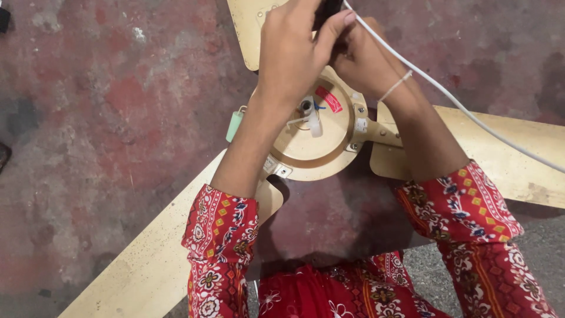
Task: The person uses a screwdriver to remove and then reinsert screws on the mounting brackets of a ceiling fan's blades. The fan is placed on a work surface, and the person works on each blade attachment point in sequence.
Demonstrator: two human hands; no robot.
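Note:
A cream ceiling fan lies on the floor, its round motor hub [321, 138] in the middle with a red sticker and a white shaft stub. My left hand [291, 50] and my right hand [362, 59] meet above the hub's far edge, both closed around a small dark object [326, 9] at the top of the frame. A white cable [459, 103] runs from that object over my right wrist to the right edge. What the dark object is cannot be made out.
Three fan blades spread out: one toward the lower left [147, 259], one to the right [500, 153], one at the top [250, 23]. A pale green cylinder [234, 125] hangs on the hub's left side. The floor is mottled red concrete [106, 118].

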